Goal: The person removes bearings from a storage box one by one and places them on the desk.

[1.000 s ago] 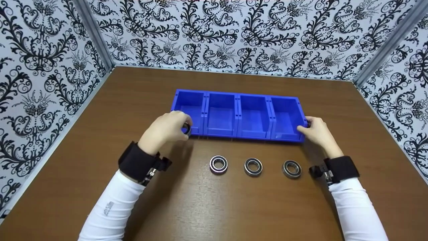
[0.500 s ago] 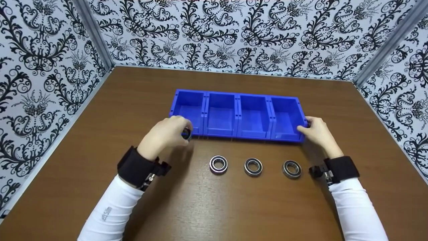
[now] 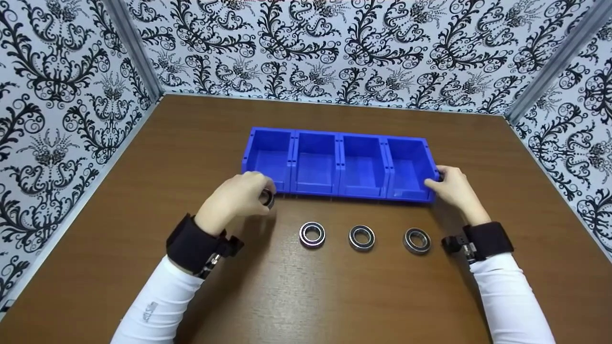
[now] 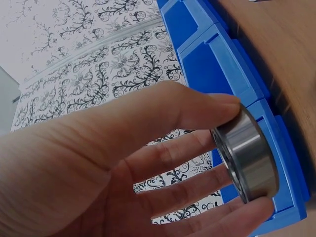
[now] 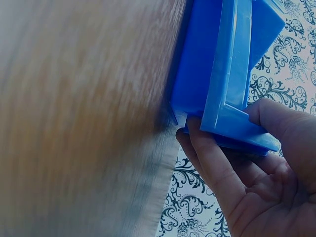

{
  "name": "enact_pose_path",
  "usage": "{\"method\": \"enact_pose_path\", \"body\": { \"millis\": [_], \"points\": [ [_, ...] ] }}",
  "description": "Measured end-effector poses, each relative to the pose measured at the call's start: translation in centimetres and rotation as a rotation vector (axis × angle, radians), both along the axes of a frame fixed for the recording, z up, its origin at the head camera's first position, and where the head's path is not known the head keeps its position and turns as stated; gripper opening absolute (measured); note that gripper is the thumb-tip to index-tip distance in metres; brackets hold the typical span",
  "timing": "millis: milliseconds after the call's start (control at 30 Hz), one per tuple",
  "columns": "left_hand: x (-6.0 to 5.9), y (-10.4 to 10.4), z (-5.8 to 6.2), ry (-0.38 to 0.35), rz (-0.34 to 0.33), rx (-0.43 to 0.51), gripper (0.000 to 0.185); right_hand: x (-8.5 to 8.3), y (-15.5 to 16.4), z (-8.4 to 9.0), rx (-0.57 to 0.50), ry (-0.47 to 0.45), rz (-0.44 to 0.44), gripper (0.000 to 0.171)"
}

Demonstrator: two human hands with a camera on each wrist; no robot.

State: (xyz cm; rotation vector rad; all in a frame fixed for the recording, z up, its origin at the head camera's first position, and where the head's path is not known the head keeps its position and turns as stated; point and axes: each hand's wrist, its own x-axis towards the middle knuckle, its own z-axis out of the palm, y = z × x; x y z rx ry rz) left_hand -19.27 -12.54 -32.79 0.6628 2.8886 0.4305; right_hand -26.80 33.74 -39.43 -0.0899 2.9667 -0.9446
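Observation:
My left hand pinches a steel ball bearing between thumb and fingertips, held on edge at the front left corner of the blue bin row. In the left wrist view the bearing's shiny outer ring faces the camera and overlaps the blue bins behind it. My right hand grips the right end wall of the bins, thumb on the rim and fingers along the outer side, as the right wrist view shows. The bins stand side by side, joined in a row, with bare floors inside.
In front of the bins lie three more bearings: a left one, a middle one and a right one. They rest flat on the brown wooden table. Patterned wall panels enclose the table's back and sides.
My left hand has drawn back a little toward me with the bearing, from over the left bin to its front edge. My right hand and the bins have stayed put.

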Motion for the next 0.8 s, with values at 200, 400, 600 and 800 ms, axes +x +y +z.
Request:
{"method": "enact_pose_path", "body": {
  "millis": [200, 400, 600, 800],
  "points": [
    [0.3, -0.1, 0.0, -0.017, 0.011, -0.008, 0.026, -0.1, -0.1, 0.0, -0.007, 0.008, 0.001, 0.054],
    [0.8, 0.0, 0.1, -0.02, 0.016, -0.015, 0.024, 0.1, -0.1, 0.0, 0.005, 0.018, 0.0, 0.054],
    [1.1, 0.0, 0.1, -0.022, 0.013, -0.02, 0.022, 0.1, -0.2, 0.0, 0.0, 0.012, -0.002, 0.053],
    [1.4, 0.0, 0.0, -0.025, 0.008, -0.028, 0.022, 0.1, -0.1, -0.1, 0.006, 0.014, -0.003, 0.053]
  ]
}}
